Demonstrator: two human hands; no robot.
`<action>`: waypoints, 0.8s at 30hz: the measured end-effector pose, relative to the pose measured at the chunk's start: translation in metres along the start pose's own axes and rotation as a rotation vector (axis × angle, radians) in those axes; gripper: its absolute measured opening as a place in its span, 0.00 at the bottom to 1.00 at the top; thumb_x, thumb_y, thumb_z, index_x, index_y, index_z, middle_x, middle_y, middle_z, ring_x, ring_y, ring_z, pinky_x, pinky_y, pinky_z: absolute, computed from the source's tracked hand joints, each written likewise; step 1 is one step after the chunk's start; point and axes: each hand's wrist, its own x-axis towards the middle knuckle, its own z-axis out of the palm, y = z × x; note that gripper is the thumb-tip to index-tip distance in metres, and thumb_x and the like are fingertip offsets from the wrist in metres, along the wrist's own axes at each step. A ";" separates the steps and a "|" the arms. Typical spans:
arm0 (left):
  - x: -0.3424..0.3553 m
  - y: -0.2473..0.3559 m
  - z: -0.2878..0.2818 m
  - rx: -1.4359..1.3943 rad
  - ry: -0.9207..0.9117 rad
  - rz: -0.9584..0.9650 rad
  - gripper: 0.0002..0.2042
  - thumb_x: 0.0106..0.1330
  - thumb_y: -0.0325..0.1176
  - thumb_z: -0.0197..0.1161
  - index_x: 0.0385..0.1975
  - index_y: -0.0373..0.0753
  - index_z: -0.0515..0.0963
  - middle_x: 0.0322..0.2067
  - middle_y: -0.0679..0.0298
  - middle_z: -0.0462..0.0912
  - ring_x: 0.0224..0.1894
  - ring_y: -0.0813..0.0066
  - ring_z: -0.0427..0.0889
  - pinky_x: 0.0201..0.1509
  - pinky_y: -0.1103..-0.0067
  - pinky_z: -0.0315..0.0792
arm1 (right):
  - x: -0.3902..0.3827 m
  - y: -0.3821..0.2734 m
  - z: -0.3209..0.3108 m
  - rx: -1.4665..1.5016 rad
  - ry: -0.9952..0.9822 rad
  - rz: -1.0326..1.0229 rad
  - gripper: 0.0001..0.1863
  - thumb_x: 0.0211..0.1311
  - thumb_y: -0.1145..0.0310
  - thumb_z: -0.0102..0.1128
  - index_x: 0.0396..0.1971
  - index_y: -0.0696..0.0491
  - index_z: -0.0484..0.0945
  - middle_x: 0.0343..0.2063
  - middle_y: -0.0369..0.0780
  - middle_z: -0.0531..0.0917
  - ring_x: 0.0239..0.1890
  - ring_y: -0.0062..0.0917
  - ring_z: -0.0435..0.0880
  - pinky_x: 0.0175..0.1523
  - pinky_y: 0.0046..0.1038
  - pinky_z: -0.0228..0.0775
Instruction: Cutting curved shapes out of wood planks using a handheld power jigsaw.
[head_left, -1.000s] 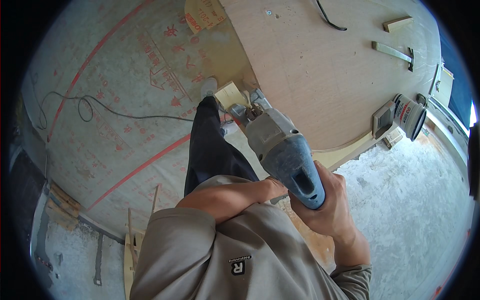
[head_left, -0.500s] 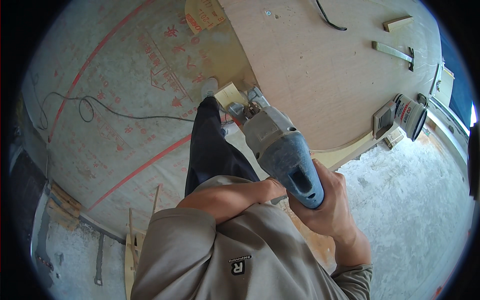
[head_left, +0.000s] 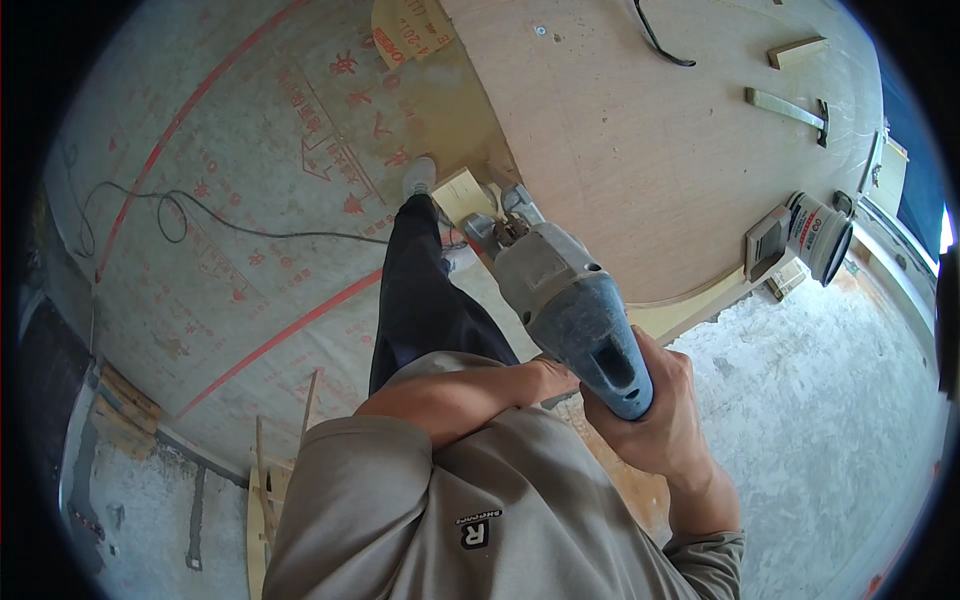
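My right hand is wrapped round the rear of a blue and grey jigsaw. The saw's metal front end lies by the near left edge of a plywood sheet, beside a pale wood block. Bent across my body, my left arm brings my left hand up to the jigsaw's near left side. Its fingers are hidden behind the tool, so its grip does not show. The blade cannot be made out.
On the sheet lie a hammer, a small wood block and a black curved bar. A white bucket lies tipped at its right edge. A dark cord runs over the printed floor covering at left.
The jigsaw and my right hand have shifted slightly to the right and toward me. My left hand has moved very little.
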 end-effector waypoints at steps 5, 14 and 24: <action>-0.003 -0.005 -0.004 -0.043 -0.003 0.001 0.22 0.73 0.39 0.54 0.66 0.48 0.74 0.67 0.63 0.75 0.71 0.63 0.71 0.78 0.59 0.59 | 0.004 -0.002 0.000 -0.003 -0.005 -0.012 0.12 0.50 0.76 0.68 0.36 0.58 0.79 0.22 0.43 0.81 0.23 0.33 0.83 0.36 0.29 0.76; -0.012 -0.013 -0.012 -0.110 -0.010 -0.008 0.21 0.73 0.39 0.54 0.65 0.48 0.74 0.66 0.63 0.76 0.71 0.63 0.71 0.78 0.59 0.59 | 0.008 -0.005 -0.001 -0.023 -0.013 -0.041 0.14 0.50 0.76 0.68 0.38 0.58 0.80 0.24 0.44 0.83 0.24 0.35 0.86 0.37 0.29 0.77; -0.005 -0.024 -0.019 -0.189 -0.016 -0.018 0.21 0.72 0.38 0.54 0.65 0.48 0.75 0.66 0.63 0.76 0.71 0.63 0.71 0.78 0.59 0.59 | 0.011 -0.008 0.000 0.004 -0.008 -0.039 0.13 0.49 0.77 0.68 0.37 0.58 0.80 0.24 0.43 0.83 0.24 0.34 0.85 0.37 0.29 0.78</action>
